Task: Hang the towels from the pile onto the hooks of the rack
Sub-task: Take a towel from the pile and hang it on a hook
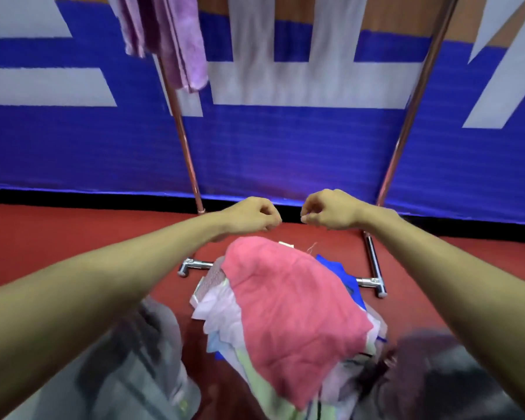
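A pile of towels lies on the red floor in front of me, with a pink towel (291, 313) on top. White, pale green and blue towels (222, 316) stick out beneath it. My left hand (252, 215) and my right hand (331, 210) hover side by side just beyond the pile's far edge. Their fingers are curled and I see nothing in them. The metal rack (186, 147) stands behind the pile. A purple towel (170, 40) hangs at its upper left. The hooks are out of view.
The rack's right pole (406, 116) and its chrome base feet (194, 263) flank the pile. A blue and white banner wall (285, 147) is close behind the rack. My knees in grey trousers (119, 374) frame the pile at the bottom.
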The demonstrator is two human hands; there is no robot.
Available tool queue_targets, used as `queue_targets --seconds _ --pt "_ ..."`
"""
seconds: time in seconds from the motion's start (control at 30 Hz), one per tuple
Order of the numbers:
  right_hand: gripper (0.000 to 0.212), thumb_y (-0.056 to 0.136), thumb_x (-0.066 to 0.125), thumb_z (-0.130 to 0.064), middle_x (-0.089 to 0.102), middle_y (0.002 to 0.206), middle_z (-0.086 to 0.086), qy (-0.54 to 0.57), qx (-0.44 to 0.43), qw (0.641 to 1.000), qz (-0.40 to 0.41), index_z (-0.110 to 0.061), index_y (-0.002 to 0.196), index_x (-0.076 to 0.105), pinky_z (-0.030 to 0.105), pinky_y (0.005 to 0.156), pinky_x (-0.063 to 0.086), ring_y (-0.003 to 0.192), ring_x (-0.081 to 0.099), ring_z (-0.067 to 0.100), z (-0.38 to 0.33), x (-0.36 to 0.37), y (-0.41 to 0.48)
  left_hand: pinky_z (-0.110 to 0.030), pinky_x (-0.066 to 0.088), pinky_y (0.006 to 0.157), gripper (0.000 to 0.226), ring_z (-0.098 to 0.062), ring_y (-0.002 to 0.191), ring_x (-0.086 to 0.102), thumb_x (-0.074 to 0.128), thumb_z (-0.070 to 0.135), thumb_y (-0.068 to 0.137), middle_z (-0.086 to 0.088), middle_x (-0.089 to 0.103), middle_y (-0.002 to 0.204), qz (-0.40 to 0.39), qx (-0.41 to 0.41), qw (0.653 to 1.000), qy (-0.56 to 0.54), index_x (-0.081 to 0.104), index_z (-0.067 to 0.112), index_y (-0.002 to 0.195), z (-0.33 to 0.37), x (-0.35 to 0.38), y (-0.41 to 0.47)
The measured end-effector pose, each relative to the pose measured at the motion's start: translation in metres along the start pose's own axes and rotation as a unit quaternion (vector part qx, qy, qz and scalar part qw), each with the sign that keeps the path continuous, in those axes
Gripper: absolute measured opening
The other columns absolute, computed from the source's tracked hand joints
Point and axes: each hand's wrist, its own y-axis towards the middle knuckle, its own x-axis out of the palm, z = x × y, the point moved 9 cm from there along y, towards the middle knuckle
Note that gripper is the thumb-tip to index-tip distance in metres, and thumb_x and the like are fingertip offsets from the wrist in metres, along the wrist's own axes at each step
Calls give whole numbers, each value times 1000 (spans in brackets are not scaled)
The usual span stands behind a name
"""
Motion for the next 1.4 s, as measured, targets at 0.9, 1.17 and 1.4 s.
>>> queue_targets --seconds 0.9,1.17,1.4 --pt "27 91 61 -27 65 114 15 20 99 948 -302 -8 110 63 32 86 48 104 61 30 200 345 -45 -28 47 82 18 -20 96 63 60 11 83 -2 70 102 -268 -127 949 110 69 17 97 -167 324 49" --pt "32 93 60 -31 67 108 17 158 118 968 -154 -2 102 67 29 78 41 93 58 26 148 252 3 -29 43 65 41 -17 70 53 67 -2 76 -1 56 78 -170 -98 981 4 50 12 111 -137 233 56" --pt "19 89 67 -16 55 70 5 368 95 925 13 -10 72 62 23 58 40 64 47 10 79 132 18 -5 38 45 18 6 50 57 64 -7 84 8 65 58 -15 -74 973 -218 60 9 90 -90 122 38"
